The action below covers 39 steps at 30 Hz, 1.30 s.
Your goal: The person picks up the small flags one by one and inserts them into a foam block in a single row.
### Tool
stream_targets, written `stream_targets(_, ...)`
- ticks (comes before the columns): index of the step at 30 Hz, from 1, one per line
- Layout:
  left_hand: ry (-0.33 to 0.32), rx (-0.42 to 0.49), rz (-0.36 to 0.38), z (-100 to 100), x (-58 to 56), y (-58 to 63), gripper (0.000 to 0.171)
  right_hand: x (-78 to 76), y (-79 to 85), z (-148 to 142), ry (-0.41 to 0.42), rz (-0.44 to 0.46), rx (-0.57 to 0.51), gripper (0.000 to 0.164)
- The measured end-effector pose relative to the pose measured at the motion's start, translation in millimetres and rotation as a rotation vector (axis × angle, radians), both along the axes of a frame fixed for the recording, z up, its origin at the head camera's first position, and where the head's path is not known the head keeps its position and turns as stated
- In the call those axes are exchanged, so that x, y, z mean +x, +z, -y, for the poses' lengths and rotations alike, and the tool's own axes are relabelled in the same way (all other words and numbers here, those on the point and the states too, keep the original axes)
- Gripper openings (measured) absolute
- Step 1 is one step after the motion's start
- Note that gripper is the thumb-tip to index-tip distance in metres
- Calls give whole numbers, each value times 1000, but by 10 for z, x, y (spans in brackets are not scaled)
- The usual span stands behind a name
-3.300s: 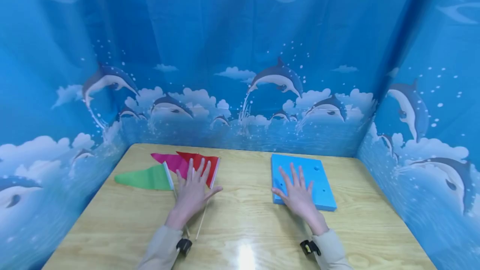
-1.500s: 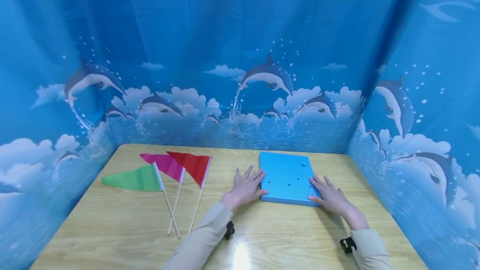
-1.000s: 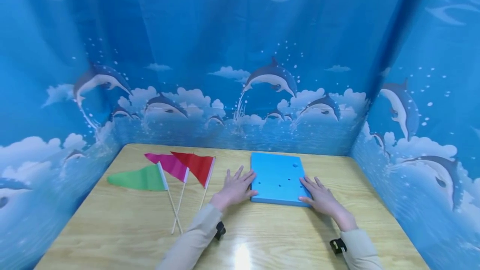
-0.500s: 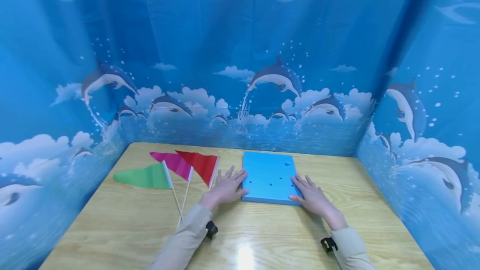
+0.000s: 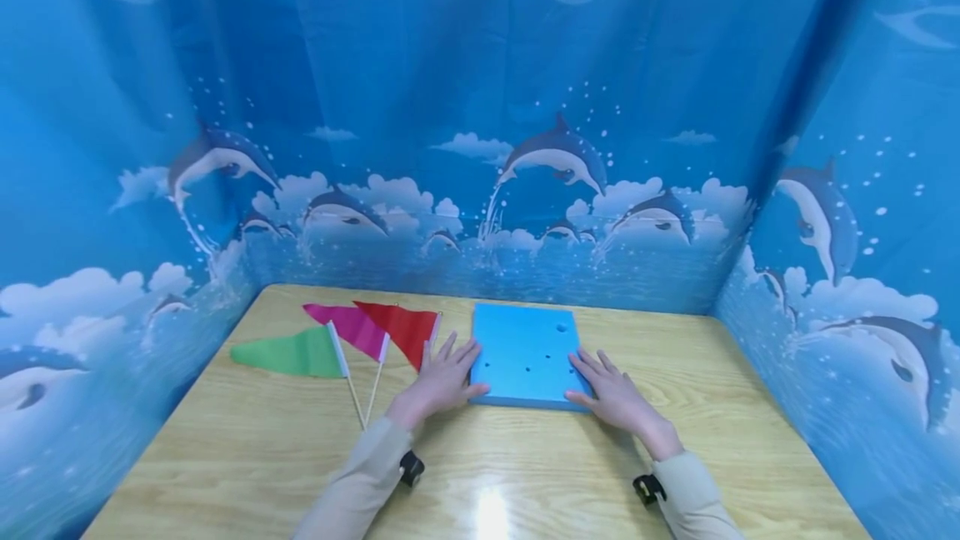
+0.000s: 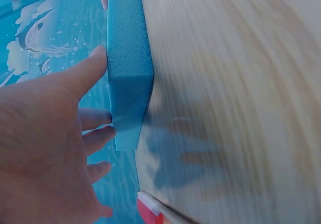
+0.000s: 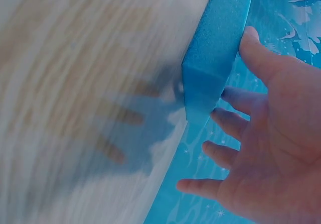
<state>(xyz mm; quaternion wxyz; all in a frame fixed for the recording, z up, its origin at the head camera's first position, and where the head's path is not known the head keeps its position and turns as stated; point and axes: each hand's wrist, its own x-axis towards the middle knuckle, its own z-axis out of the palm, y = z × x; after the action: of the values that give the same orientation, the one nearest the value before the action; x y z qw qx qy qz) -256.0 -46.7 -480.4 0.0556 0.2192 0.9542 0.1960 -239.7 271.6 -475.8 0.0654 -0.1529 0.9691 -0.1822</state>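
Observation:
A flat blue foam block [image 5: 521, 344] with several small holes in its top lies at the middle of the table's far half. My left hand [image 5: 442, 377] touches its left side with spread fingers, the thumb at the front left corner. On the opposite side, my right hand [image 5: 617, 397] rests against the right edge, fingers also spread. Both wrist views show the thumb and fingertips at the foam block's edges [image 6: 131, 38] [image 7: 215, 38], not curled round it. Left of my left hand lie a red flag [image 5: 401, 330], a magenta flag [image 5: 356, 329] and a green flag [image 5: 292, 354].
The wooden table [image 5: 525, 473] carries the flags on its left part; the magenta and green flags' sticks meet near my left sleeve, and the red flag's stick is mostly hidden by my left hand. A dolphin-printed blue curtain [image 5: 450, 148] encloses the back and sides.
Earlier my hands were spread above the flags and the foam block. They then came to the block's two sides, and the block has slid left between them, closer to the flags.

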Motion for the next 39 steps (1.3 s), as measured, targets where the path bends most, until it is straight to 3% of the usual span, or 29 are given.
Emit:
stream_targets(10,45,14,14,149,97,-23,79,38,2,61,49,9,-23,77)
stream_targets(23,51,30,0,293,318,-11,79,255,88,207,96,-9,-24,72)
stream_targets(35,45,46,18,390,465,-22,81,396,-113,146,179,-149,-39,68)
stream_targets(39,40,47,22,394,479,-18,82,389,-112,142,180,-197,-50,69)
